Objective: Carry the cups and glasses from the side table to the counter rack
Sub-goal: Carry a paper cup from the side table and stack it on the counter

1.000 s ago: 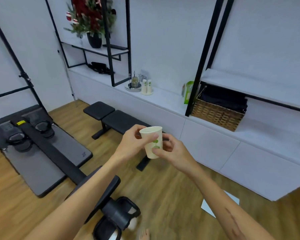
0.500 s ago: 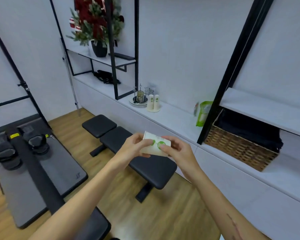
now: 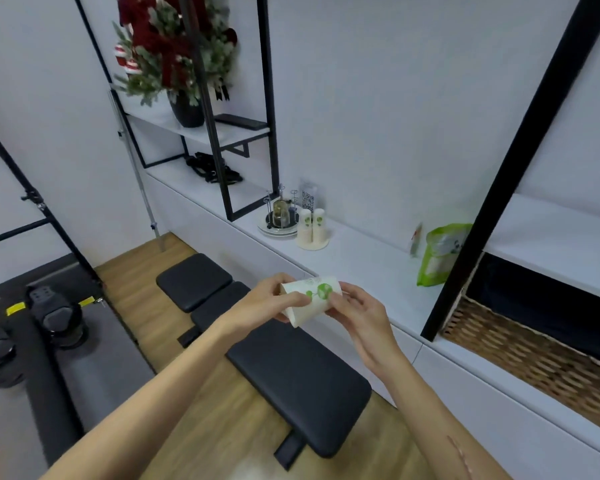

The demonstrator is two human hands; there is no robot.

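While we hold the paper cup on its side between both hands, left hand and right hand fingers pinching it above the bench, near the counter, squeezing could crumple it.

This place is a small fitness studio: a black padded bench stands on the wood floor, foot straps lie on an exercise machine, and a long white counter runs along the wall.

My one head view looks forward and down, close on my hands, toward the counter ahead.
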